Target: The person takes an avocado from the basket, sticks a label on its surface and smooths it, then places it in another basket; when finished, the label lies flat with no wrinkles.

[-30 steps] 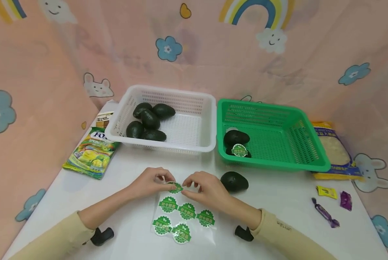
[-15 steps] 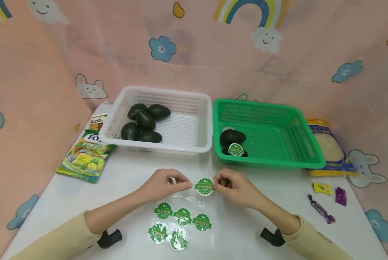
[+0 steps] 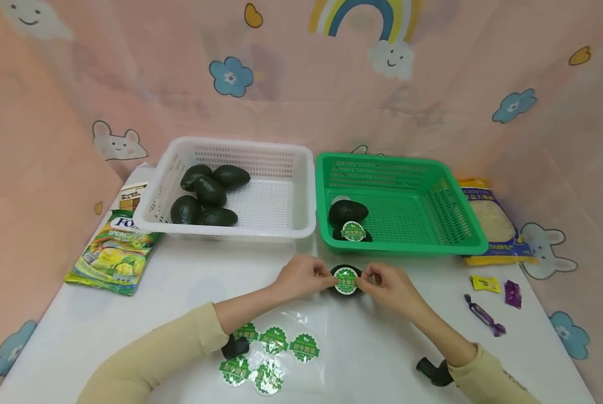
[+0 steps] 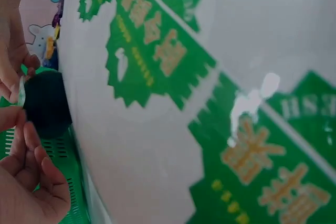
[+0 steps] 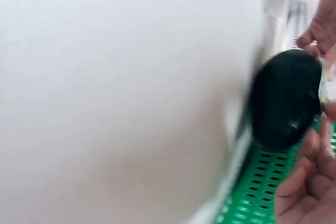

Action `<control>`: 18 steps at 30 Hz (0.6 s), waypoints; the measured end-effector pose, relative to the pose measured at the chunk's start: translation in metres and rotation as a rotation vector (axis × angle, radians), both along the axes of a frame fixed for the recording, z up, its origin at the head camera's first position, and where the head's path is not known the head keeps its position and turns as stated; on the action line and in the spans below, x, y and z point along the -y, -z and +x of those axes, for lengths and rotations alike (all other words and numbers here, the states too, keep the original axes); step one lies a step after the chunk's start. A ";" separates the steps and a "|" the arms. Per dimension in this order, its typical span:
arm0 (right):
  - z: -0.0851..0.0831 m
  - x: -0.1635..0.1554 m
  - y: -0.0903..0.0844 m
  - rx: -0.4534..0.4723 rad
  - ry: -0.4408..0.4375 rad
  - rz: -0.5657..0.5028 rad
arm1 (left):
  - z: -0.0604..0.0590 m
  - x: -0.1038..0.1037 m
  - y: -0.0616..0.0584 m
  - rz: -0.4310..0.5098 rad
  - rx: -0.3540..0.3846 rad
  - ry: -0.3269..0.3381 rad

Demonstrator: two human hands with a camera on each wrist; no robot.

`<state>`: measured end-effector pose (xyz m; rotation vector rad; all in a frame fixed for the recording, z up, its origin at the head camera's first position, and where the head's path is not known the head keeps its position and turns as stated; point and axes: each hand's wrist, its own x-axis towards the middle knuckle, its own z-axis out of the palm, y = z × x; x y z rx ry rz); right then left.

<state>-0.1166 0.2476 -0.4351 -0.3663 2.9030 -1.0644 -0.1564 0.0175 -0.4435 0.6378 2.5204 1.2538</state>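
Sleeves [image 3: 180, 343] of beige colour reach in from the lower edge, with a small black piece [image 3: 235, 347] near each wrist. Between them, on the white table [image 3: 372, 359], lies a clear sheet [image 3: 305, 377] with five round green labels [image 3: 274, 340] (the left forearm passes just behind them).

Further on, both hands meet at one dark avocado [image 5: 283, 100], which lies on the table just before the green basket. The left hand [image 3: 303, 277] pinches the left edge of a round green sticker [image 3: 346, 280], its thumb and forefinger nearly closed together. The right hand [image 3: 391, 287] pinches the opposite edge in the same way, its other fingers bent. The sticker is held flat against the avocado's side; whether it adheres everywhere, I cannot tell.

To the right of the hands, well apart, are three wrapped sweets [image 3: 485, 283], one yellow and two purple.

Behind stand two baskets side by side. The green basket [image 3: 407, 248] contains two avocados, and the nearer one carries a similar label. The white basket [image 3: 230, 230] contains five avocados, grouped at its left. A green-yellow bag [image 3: 114, 255] lies beside the white basket, and a yellow-blue bag [image 3: 498, 227] beside the green one. Farthest is a pink curtain [image 3: 281, 115] with printed flowers.
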 end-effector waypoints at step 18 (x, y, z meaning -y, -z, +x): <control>-0.008 -0.008 0.024 -0.221 -0.197 -0.176 | -0.003 0.004 0.013 -0.051 -0.411 0.119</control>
